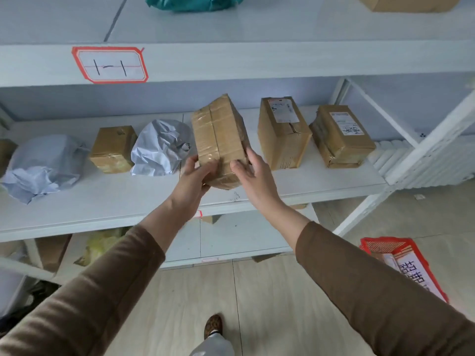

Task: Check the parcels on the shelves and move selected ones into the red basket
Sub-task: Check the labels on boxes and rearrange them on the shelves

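On the middle white shelf (77, 201), from the left: a crumpled pale grey plastic mailer bag (41, 165) lies flat, followed by a small brown cardboard box sealed with clear tape (111, 149), then a second crumpled white-grey plastic mailer bag (160, 147) just beside it. At centre, a tape-wrapped brown cardboard parcel (218, 134) is held tilted, its far end raised above the shelf surface. The left hand (196, 176) grips the parcel's near lower-left corner, thumb on the upper face and fingers curled beneath. The right hand (253, 173) holds the near right edge, fingers partly bent against the side, thumb on the top face. Both forearms wear brown sleeves. To the right stand a tall brown cardboard box with a white shipping label (282, 132) and, near it, a flatter taped brown cardboard box with a white label (341, 136). The upper shelf edge carries a red-bordered white tag marked "1-1" (110, 65); a teal bag (192, 2) lies above it. The red plastic basket bearing a white printed label (406, 260) sits on the floor at lower right, well apart from the held parcel.
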The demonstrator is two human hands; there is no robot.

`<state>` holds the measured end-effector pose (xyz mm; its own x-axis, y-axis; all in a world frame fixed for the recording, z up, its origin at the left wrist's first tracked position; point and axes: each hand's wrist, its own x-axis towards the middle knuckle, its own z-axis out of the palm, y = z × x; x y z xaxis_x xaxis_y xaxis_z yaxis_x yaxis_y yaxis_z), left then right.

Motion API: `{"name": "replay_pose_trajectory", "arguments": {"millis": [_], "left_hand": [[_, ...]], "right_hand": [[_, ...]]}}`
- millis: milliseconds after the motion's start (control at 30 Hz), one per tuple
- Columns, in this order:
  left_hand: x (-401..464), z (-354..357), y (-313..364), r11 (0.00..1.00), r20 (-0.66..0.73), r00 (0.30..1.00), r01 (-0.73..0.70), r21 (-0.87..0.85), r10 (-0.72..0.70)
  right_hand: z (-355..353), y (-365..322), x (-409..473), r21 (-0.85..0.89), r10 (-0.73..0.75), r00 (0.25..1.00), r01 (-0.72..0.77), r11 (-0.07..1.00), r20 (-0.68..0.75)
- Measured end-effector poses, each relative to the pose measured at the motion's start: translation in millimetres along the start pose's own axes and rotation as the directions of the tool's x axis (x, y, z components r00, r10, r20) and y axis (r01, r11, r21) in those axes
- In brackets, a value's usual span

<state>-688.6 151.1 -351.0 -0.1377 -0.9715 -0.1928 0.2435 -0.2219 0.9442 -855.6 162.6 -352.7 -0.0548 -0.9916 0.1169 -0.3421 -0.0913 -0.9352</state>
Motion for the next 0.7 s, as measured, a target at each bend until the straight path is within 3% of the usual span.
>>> {"name": "replay_pose_trajectory", "arguments": {"millis": [167, 367, 600, 700], "left_hand": [[-112, 26, -10, 0.997, 0.040, 0.996, -0.079, -0.026, 0.080], [-199, 39, -28, 0.991, 0.122, 0.986, -0.102, -0.087, 0.112], [-224, 58, -36, 0.986, 0.130, 0.982, -0.123, -0.112, 0.138], [-223, 60, -37, 0.982, 0.081, 0.983, -0.155, -0.104, 0.164]], "right_hand": [[-31, -11, -106, -0.386, -0.323, 0.943, 0.268, 0.883, -0.083], [-49, -18, -203, -0.704, -0.497, 0.867, 0.370, 0.606, 0.028], [-46, -21, -248, -0.769, -0.608, 0.782, 0.471, 0.432, 0.137], [-54, -24, -250, -0.692, -0.630, 0.770, 0.511, 0.510, 0.104]]}}
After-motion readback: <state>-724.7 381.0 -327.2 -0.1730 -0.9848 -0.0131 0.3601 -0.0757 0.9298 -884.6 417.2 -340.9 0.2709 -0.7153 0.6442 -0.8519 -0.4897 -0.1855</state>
